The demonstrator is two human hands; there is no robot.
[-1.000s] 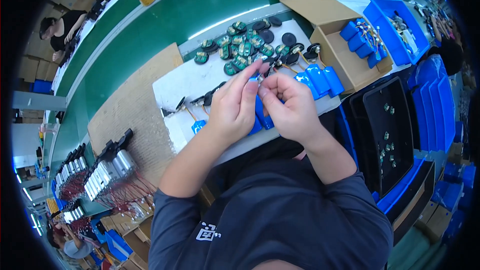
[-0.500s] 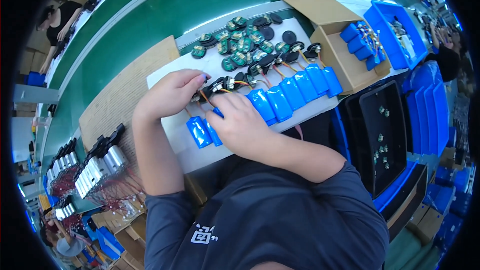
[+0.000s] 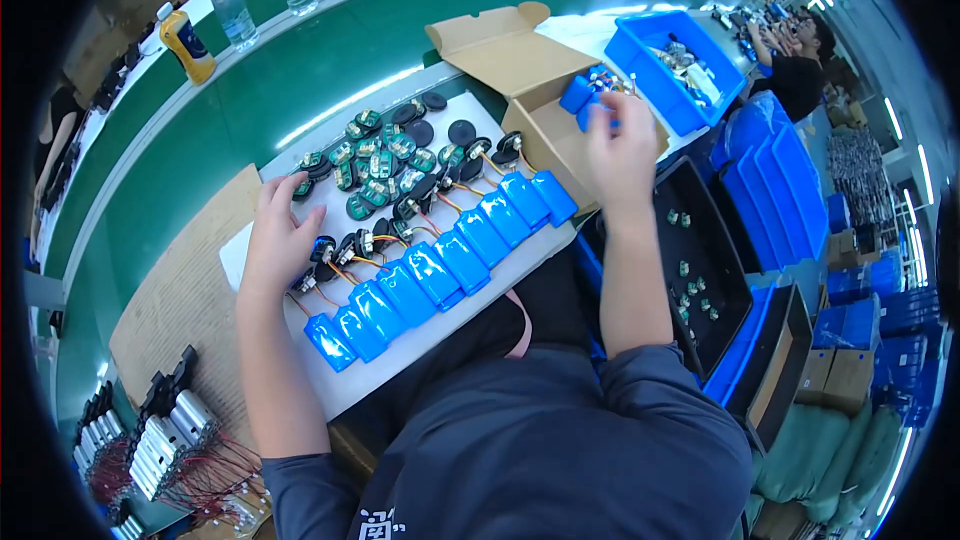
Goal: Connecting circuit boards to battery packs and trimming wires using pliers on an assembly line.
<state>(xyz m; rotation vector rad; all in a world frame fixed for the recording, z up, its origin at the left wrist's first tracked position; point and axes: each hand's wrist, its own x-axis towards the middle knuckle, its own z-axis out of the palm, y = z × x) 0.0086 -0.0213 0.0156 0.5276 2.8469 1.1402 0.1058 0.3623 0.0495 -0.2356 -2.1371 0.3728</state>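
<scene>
A slanting row of blue-wrapped battery packs [image 3: 433,275] lies on a white board [image 3: 345,395], their coloured wires leading to black round parts with small circuit boards. My left hand [image 3: 275,240] is at the board's left side, thumb and fingers apart, beside a wired round part [image 3: 322,249] at the row's left end. Up at the right, my right hand [image 3: 622,145] is raised over an open cardboard box [image 3: 545,135], close to the blue packs [image 3: 577,94] inside. Its fingers are blurred, and whether they hold anything cannot be made out.
Green circuit boards [image 3: 380,162] and black discs [image 3: 461,132] are heaped behind the row. Right of the cardboard box stands a blue bin [image 3: 640,60], with a black tray [image 3: 712,270] nearer me. Silver cylinders with wires [image 3: 165,445] lie left on corrugated cardboard [image 3: 165,290]. Bottles [image 3: 232,10] stand far left.
My right hand has left the packs at the row's left end and moved right, up over the cardboard box. My left hand has opened away from the wired part. The view has shifted.
</scene>
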